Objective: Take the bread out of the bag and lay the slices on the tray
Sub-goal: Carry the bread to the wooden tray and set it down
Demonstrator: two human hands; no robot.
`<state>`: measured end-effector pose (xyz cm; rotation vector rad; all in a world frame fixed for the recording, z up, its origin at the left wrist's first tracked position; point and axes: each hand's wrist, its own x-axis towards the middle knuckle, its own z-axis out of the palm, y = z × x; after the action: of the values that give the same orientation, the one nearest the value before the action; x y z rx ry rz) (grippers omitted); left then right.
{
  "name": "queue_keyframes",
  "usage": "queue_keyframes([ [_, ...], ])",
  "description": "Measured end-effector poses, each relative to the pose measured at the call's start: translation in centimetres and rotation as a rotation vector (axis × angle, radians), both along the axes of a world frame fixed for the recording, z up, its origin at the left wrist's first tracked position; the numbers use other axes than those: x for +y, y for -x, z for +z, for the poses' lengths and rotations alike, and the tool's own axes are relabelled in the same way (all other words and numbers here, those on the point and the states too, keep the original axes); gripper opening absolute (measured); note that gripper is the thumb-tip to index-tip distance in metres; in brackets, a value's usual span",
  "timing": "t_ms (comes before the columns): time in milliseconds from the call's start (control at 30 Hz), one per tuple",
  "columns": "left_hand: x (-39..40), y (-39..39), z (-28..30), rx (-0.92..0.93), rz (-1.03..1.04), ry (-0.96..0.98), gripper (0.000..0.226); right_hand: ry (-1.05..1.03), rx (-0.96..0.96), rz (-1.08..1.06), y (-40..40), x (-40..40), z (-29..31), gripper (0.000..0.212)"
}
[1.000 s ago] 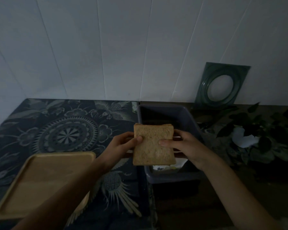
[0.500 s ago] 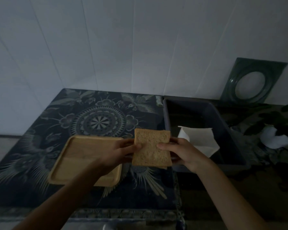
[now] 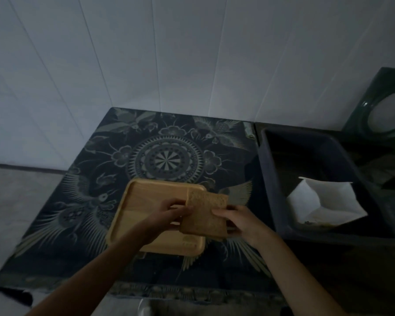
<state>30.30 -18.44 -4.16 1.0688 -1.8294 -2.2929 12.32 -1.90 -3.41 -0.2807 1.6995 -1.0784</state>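
i count one wooden tray (image 3: pixel 146 201), one dark bin (image 3: pixel 328 160) holding one white bag (image 3: pixel 324 201), and what looks like a single stack of bread (image 3: pixel 204 215), slice count unclear. since half a second ago the bread has moved left, now over the tray's right edge at frame centre. it's brown, speckled, tilted. my left hand (image 3: pixel 169 213) and right hand (image 3: pixel 240 222) both pinch it by its sides.

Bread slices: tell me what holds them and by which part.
Both hands hold the bread slices above the wooden tray: the left hand pinches the left edge, the right hand the right edge. How many slices are in the stack cannot be told.
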Motion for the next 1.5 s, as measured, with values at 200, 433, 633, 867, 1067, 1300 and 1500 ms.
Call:
queue_keyframes([
  [200,-3.3,-1.4,-5.0,-0.074,-0.040,-0.050,0.034,-0.068,-0.029,-0.054,-2.3,-3.2,-4.6,0.035],
  [433,-4.0,-1.3,-9.4,-0.179,-0.020,-0.039,0.027,-0.080,0.010,-0.117,-3.8,-5.0,-9.1,0.019],
  [633,-3.6,-1.1,-12.3,-0.243,0.013,-0.048,0.033,-0.095,0.046,-0.153,-4.6,-5.0,-11.1,0.019],
  [867,-3.0,-0.9,-13.3,-0.220,0.002,0.020,0.030,-0.105,0.220,-0.179,-5.3,-5.2,-12.4,0.006],
  [1067,-3.1,-1.0,-13.0,-0.220,-0.005,0.069,0.028,-0.101,0.363,-0.126,-5.6,-5.2,-12.6,0.008],
  [1300,-3.0,-1.4,-13.7,-0.224,0.094,0.238,0.031,-0.096,0.434,-0.168,-5.9,-4.3,-12.4,0.028],
  [1500,-2.3,-2.2,-13.6,-0.242,0.099,0.293,0.038,-0.097,0.466,-0.189,-6.5,-4.3,-12.0,0.034],
])
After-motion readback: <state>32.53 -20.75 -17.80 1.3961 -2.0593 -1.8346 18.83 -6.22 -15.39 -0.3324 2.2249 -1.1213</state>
